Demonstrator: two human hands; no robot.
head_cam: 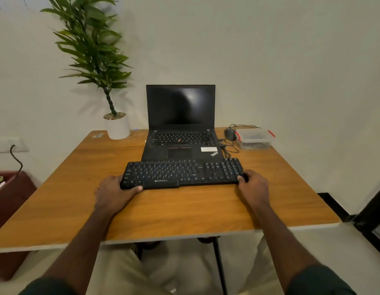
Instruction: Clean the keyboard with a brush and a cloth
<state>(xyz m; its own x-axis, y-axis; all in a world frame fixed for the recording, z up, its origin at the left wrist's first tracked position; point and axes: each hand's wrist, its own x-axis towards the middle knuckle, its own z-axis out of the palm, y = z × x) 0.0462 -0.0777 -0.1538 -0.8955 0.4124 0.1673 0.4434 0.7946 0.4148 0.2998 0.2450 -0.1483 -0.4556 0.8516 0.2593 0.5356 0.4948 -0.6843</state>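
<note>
Pale walls back a wooden counter (270, 188) where a black keyboard (182, 172) lies just before an open laptop (180, 133). Left hand (114, 192) grips its left end, thumb along the front edge; right hand (252, 186) grips the right end. It looks light, rigid plastic with loose-prone keycaps, so holding the end edges suits it.
</note>
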